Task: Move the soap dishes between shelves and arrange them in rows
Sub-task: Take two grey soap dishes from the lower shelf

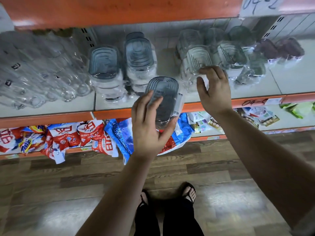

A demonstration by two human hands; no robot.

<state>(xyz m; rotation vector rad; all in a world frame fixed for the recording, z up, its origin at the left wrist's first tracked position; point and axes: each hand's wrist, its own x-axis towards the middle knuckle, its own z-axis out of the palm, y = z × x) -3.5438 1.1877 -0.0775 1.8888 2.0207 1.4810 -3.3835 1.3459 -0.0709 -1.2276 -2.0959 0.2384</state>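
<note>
Gripped between thumb and fingers of our left hand (148, 128), a grey soap dish (163, 92) hangs over the shelf (51, 117) edge. Right of the grip, our right hand (215, 92) is spread, holding nothing, fingertips by a clear soap dish (198, 58). Beyond the grip stand more grey dishes (104, 62).

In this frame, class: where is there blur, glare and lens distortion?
Head view: the right hand and the clear dishes behind it are blurred; pale glare patches lie on the floor; the wide lens bows the orange shelf edge.
</note>
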